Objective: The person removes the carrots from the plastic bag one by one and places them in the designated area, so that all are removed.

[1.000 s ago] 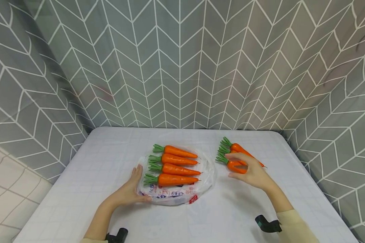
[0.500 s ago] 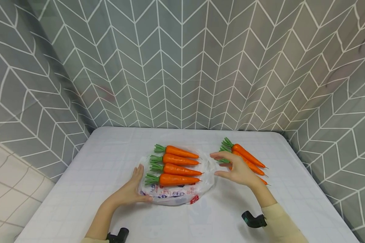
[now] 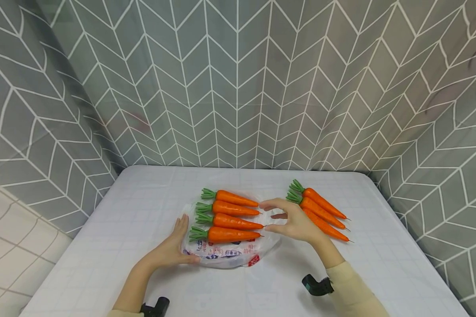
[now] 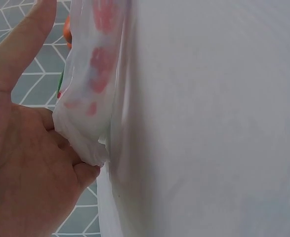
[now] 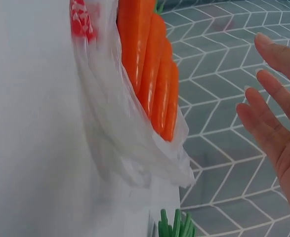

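Note:
Several orange carrots point(image 3: 234, 221) with green tops lie in a row on a white plastic bag point(image 3: 222, 263) with red and blue print. My left hand point(image 3: 170, 248) rests against the bag's left edge, its fingers extended and thumb by the near edge. In the left wrist view the fingers touch the bag's crumpled rim point(image 4: 88, 133). My right hand point(image 3: 293, 220) hovers over the bag's right side near the carrot tips, fingers apart and holding nothing. The right wrist view shows its spread fingers point(image 5: 270, 98) away from the carrots point(image 5: 147, 64).
Three more carrots point(image 3: 323, 209) lie slanted on the white-covered table point(image 3: 262, 290), right of the bag and partly behind the right hand. A grey curtain point(image 3: 238, 88) with white lines hangs round the back and sides.
My right hand has moved left from the three carrots on the right to the bag's right side. The left hand stays at the bag, and the carrots have not visibly moved.

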`<control>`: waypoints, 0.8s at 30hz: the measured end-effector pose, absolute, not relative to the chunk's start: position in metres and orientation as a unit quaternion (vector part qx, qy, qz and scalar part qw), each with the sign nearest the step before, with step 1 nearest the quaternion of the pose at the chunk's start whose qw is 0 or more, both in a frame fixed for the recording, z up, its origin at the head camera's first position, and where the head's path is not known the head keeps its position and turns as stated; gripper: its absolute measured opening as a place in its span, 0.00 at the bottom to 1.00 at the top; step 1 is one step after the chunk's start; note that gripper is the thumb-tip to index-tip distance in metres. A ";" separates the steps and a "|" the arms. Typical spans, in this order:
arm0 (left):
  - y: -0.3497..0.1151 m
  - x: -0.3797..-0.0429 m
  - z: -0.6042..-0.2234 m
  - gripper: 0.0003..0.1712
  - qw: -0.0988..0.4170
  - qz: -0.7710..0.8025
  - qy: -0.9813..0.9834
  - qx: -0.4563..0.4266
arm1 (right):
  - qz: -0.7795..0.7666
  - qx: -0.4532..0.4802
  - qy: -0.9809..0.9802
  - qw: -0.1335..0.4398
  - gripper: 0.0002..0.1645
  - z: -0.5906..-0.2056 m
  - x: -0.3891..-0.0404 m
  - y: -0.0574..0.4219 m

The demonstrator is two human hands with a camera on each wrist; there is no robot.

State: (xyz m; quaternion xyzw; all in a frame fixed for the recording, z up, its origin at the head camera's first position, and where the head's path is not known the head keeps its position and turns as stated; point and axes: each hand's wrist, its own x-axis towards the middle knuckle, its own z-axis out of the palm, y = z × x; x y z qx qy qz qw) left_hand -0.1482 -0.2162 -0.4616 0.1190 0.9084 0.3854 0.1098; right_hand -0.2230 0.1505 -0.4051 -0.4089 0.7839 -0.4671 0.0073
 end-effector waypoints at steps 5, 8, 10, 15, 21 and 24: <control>-0.217 -0.148 -0.462 0.75 0.107 0.384 0.909 0.121 | -0.473 -0.417 0.775 0.026 0.33 -0.407 -0.223 0.137; -0.217 -0.148 -0.463 0.75 0.106 0.383 0.910 0.121 | -0.465 -0.421 0.778 0.039 0.31 -0.408 -0.223 0.131; -0.218 -0.148 -0.464 0.75 0.106 0.384 0.909 0.121 | -0.461 -0.423 0.779 0.047 0.31 -0.408 -0.223 0.127; -0.219 -0.148 -0.465 0.76 0.102 0.385 0.909 0.119 | -0.457 -0.429 0.777 0.059 0.30 -0.409 -0.223 0.116; -0.219 -0.149 -0.466 0.76 0.100 0.384 0.910 0.121 | -0.462 -0.442 0.766 0.064 0.30 -0.413 -0.224 0.103; -0.219 -0.148 -0.466 0.76 0.101 0.384 0.910 0.121 | -0.460 -0.449 0.763 0.063 0.30 -0.407 -0.219 0.096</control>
